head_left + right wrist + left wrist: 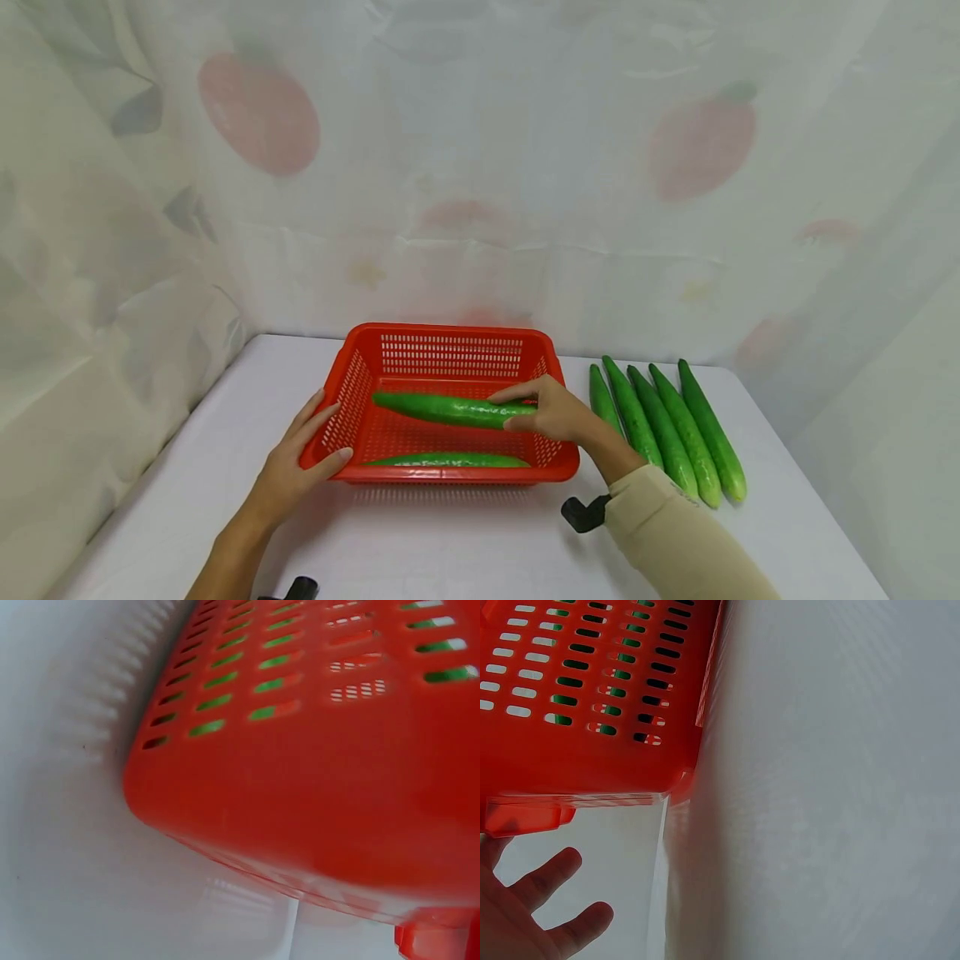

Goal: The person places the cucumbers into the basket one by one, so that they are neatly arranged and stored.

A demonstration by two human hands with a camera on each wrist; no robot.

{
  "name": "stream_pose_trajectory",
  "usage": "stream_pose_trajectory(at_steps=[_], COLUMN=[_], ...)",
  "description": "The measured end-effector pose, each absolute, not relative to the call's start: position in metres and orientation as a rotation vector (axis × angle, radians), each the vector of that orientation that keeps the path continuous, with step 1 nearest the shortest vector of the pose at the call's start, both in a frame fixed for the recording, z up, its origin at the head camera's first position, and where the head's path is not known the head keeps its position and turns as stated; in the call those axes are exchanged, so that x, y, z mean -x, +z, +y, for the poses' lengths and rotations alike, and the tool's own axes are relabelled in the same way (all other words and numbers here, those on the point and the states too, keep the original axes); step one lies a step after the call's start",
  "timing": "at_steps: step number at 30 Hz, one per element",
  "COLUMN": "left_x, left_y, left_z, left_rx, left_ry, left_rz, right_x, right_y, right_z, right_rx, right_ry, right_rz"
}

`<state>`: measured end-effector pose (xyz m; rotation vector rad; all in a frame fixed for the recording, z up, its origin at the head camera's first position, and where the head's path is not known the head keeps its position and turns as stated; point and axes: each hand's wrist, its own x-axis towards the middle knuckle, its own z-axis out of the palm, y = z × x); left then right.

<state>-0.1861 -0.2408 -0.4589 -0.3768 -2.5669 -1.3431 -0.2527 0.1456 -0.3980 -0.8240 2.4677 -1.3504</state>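
Observation:
A red plastic basket [442, 474] with slotted walls stands on the table. My right hand [557, 410] pinches the right end of a long green cucumber [438, 408] between thumb and fingers, holding it crosswise over the inside of the basket. Along the near wall lies another cucumber [450, 459], its lower part hidden by the rim. At the basket's left front corner, my left hand [294, 467] touches the rim with its fingers spread. The left wrist view shows some of those fingers [551, 877] extended beside the basket's outer wall. My right hand is out of sight in the right wrist view.
Several cucumbers [670, 432] lie side by side on the white table [420, 546], right of the basket. Behind the table hangs a pale printed curtain [480, 167], with more of it at both sides. A black wrist mount [585, 514] shows under the right sleeve.

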Motion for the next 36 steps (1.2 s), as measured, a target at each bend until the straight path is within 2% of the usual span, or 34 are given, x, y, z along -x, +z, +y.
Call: stream_pose_trajectory(at_steps=[9, 36], left_x=[0.184, 0.185], left_y=[-0.458, -0.458], left_z=[-0.24, -0.241], left_rx=[0.384, 0.393], left_ry=[-1.367, -1.364], left_rz=[-2.553, -2.553], right_x=[0.259, 0.267], right_y=[-0.409, -0.416], right_z=[0.134, 0.116], right_rx=[0.89, 0.846], right_ry=[-1.256, -0.938], right_rz=[2.465, 2.45])
